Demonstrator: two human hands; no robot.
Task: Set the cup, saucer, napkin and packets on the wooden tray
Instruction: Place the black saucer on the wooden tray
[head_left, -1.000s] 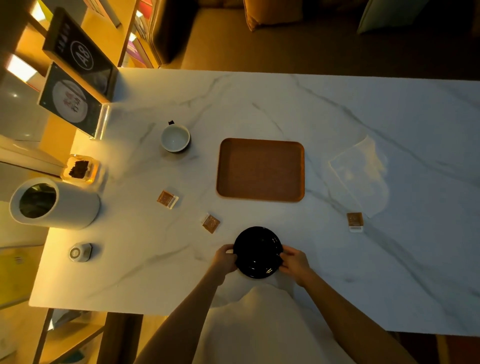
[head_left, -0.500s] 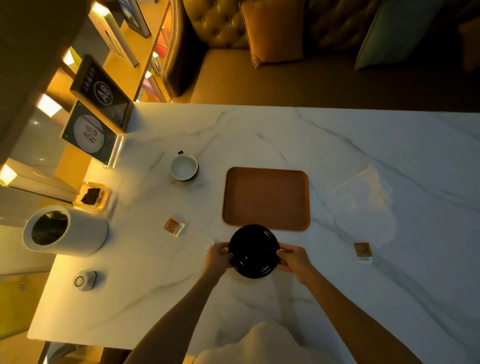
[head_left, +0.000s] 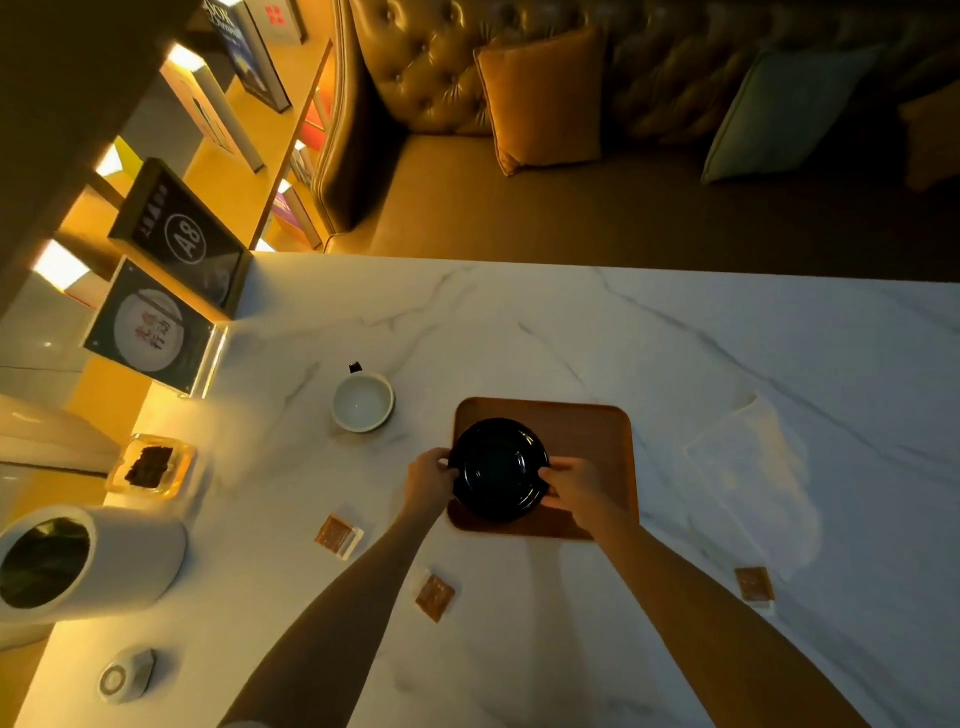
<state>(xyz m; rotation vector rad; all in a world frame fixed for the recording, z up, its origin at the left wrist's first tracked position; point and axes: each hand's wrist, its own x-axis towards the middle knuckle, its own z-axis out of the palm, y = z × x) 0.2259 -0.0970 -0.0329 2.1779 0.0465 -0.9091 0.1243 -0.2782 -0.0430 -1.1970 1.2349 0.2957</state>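
Black saucer (head_left: 497, 467) over wooden tray (head_left: 587, 431), its rim gripped between left hand (head_left: 427, 480) and right hand (head_left: 574, 487)

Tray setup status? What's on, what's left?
Done: nothing is released on the wooden tray yet. In hand: left hand and right hand grip the black saucer over the tray's left half. Left: white cup, napkin and three packets, all on the marble table.

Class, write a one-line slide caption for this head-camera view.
Both hands, left hand and right hand, hold the round black saucer over the rectangular wooden tray.
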